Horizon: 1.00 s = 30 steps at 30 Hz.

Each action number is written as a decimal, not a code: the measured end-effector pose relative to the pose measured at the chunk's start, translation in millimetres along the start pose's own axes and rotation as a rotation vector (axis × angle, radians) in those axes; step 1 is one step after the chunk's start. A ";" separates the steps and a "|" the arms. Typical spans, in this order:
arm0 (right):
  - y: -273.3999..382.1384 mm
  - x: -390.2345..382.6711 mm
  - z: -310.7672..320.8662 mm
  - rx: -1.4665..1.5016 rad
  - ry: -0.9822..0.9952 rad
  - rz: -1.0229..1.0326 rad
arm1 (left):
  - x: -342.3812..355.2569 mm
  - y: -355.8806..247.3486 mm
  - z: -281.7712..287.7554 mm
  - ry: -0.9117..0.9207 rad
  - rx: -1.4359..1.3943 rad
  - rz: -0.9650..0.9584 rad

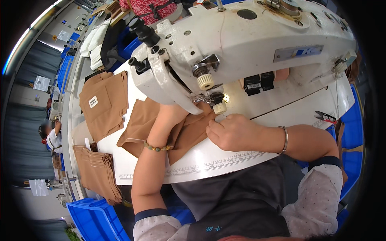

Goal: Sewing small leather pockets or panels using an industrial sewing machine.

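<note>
The fingers of my left hand (174, 114) are hidden behind the head of the sewing machine (241, 34), whose top is cut off. My right hand (230, 133) curls over its own fingertips, so I cannot tell their grip on the brown cloth (142, 118). Along the near edge of the table (201, 153), the ruler (225, 164) has marks too small to read. Beyond the far edge, a person in red (152, 10) is cut off.

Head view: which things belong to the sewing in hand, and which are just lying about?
In the job:
- brown cloth, by left hand and right hand
- sewing machine
- brown stack, probably

Lying about, seemingly:
- snips
- black tags
- blue bin
</note>
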State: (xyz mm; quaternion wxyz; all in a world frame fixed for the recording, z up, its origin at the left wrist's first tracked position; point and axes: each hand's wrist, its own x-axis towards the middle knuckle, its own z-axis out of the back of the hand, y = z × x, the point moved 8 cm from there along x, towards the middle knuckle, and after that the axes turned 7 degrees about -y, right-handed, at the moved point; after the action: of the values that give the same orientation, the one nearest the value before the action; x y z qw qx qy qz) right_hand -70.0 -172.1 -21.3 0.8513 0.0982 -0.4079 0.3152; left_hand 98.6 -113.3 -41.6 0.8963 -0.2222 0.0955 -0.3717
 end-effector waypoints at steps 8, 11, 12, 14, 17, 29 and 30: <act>-2.1 1.7 -3.7 -0.026 0.007 -0.001 | -26.0 -11.1 19.5 -0.153 -0.060 0.052; -4.3 -2.7 -2.4 -0.069 -0.007 -0.015 | -73.3 -60.7 39.0 -0.397 0.299 -0.148; -8.2 -1.6 0.6 -0.017 -0.034 -0.043 | -88.3 -73.7 32.2 -0.380 0.210 -0.174; -12.3 5.8 4.8 0.043 -0.073 -0.056 | -110.8 -94.2 16.3 -0.367 0.232 -0.223; -14.2 12.6 9.6 0.117 -0.119 -0.071 | -103.6 -89.1 10.1 -0.532 0.310 -0.267; 11.5 -1.2 1.9 -0.046 0.034 0.038 | -113.0 -92.4 13.7 -0.200 0.398 -0.472; 14.2 -0.4 1.1 -0.078 0.078 0.023 | -113.7 -89.5 14.7 -0.123 0.269 -0.422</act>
State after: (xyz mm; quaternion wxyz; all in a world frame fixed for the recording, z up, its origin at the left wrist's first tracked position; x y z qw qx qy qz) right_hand -79.6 -161.6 -22.1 0.8661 0.0480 -0.3872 0.3125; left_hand -32.5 -83.9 14.1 0.8245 -0.1381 -0.0578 -0.5457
